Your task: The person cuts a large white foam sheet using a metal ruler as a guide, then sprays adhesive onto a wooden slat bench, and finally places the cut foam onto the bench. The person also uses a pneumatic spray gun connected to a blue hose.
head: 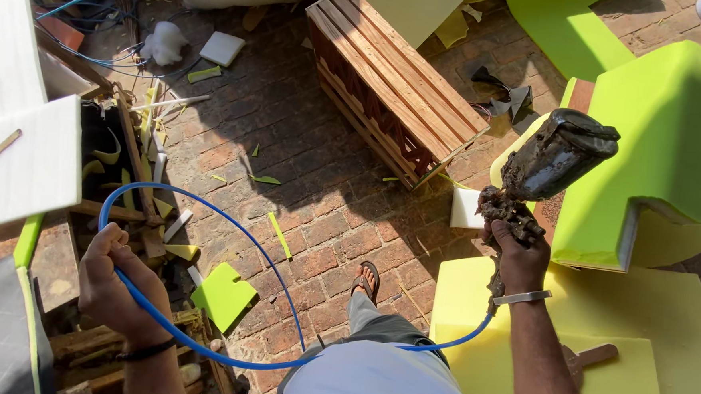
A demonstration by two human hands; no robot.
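Observation:
My right hand (519,258) grips the handle of a glue-crusted spray gun (550,163), its dark cup tilted up and to the right over a lime-green foam piece (657,149). A blue air hose (206,213) runs from under the gun, dips past my lap and loops up to the left. My left hand (110,284) is closed around that hose beside a cluttered wooden frame. Yellow foam sheets (638,348) lie under and in front of my right arm.
A slatted wooden crate (393,79) stands on the brick paving (305,139) ahead. Green and yellow foam offcuts (223,294) litter the ground near my sandalled foot (366,279). White boards (17,155) and tangled wires sit at the left.

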